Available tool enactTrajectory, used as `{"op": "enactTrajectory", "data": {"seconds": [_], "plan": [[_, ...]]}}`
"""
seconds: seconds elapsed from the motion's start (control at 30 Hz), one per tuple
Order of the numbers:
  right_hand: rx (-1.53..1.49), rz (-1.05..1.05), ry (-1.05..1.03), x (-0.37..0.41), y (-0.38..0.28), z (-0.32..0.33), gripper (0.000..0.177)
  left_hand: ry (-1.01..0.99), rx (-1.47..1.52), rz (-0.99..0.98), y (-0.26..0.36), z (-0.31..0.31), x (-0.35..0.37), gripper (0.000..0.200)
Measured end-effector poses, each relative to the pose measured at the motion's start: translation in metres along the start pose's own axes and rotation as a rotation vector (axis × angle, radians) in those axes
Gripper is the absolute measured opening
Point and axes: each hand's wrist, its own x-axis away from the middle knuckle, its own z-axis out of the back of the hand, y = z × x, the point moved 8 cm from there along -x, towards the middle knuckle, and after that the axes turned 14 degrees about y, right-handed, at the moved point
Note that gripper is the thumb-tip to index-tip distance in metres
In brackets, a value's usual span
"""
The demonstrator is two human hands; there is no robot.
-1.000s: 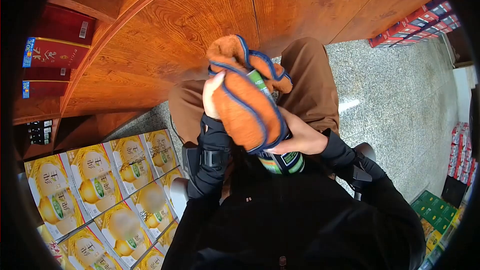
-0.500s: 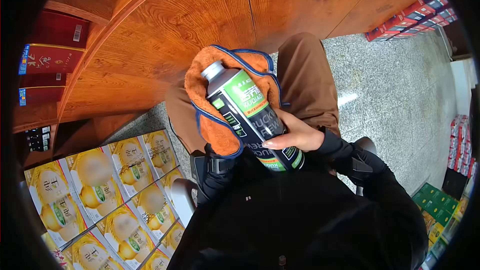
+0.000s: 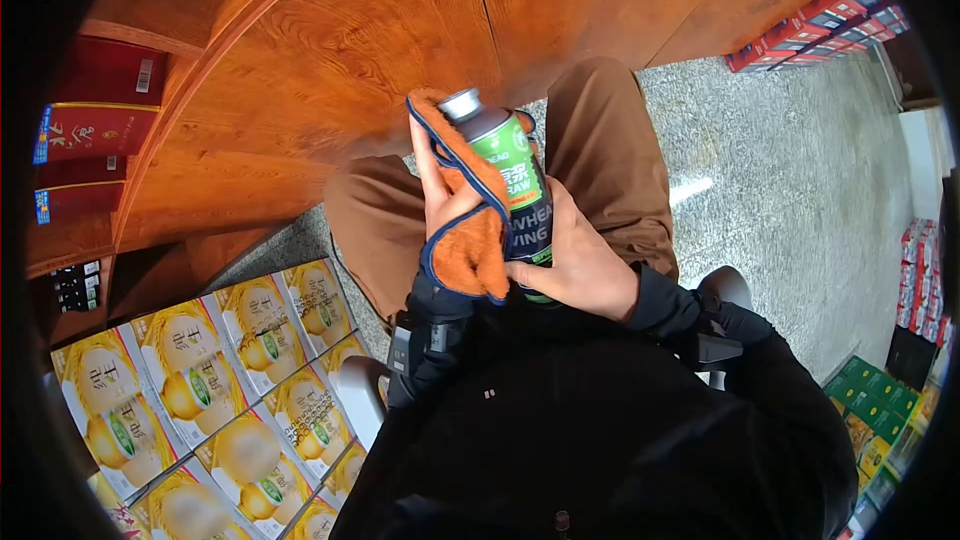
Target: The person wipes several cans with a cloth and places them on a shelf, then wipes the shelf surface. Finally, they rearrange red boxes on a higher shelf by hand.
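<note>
A dark bottle [image 3: 520, 175] with a green label and a silver cap stands tilted above my lap. My right hand [image 3: 585, 265] wraps round its lower part, the thumb across the front. An orange cloth [image 3: 470, 250] with dark blue edging lies along the bottle's left side and partly behind it. My left hand [image 3: 437, 190] grips the cloth and presses it against the bottle; some of its fingers are hidden by the cloth.
A curved wooden cabinet [image 3: 330, 70] rises in front of my knees. Yellow and white boxes [image 3: 190, 370] are stacked at the lower left, red boxes [image 3: 100, 130] sit on a shelf at the left. More red boxes [image 3: 800, 30] stand at the upper right, green ones [image 3: 870, 400] at the lower right.
The bottle has turned more upright, and its label has rotated. The cloth has come round to the bottle's left side, and my left hand now shows. My right hand has shifted slightly.
</note>
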Motion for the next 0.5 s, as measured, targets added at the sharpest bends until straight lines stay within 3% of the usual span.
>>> {"op": "enactTrajectory", "data": {"seconds": [0.13,0.2,0.27,0.33,0.47,0.5], "plan": [[-0.015,0.114,-0.035,-0.003,-0.016,0.006,0.095,-0.032,0.064,0.113,0.001,0.029,0.011,0.051],[-0.219,-0.052,-0.199,-0.010,-0.014,0.003,0.084,-0.023,0.081,0.120,0.001,0.043,0.020,0.050],[-0.596,-0.396,-0.392,-0.007,-0.011,-0.008,0.083,-0.013,0.091,0.107,0.000,0.051,0.023,0.050],[-0.973,-0.674,-0.387,0.005,-0.013,-0.013,0.078,0.002,0.101,0.099,-0.003,0.057,0.025,0.050],[-1.185,-0.673,-0.494,0.007,-0.002,-0.018,0.080,0.020,0.125,0.098,-0.016,0.088,0.021,0.050],[-1.231,-0.704,-0.593,0.010,0.001,-0.023,0.080,0.040,-0.088,-0.028,-0.023,0.111,0.016,0.049]]}}
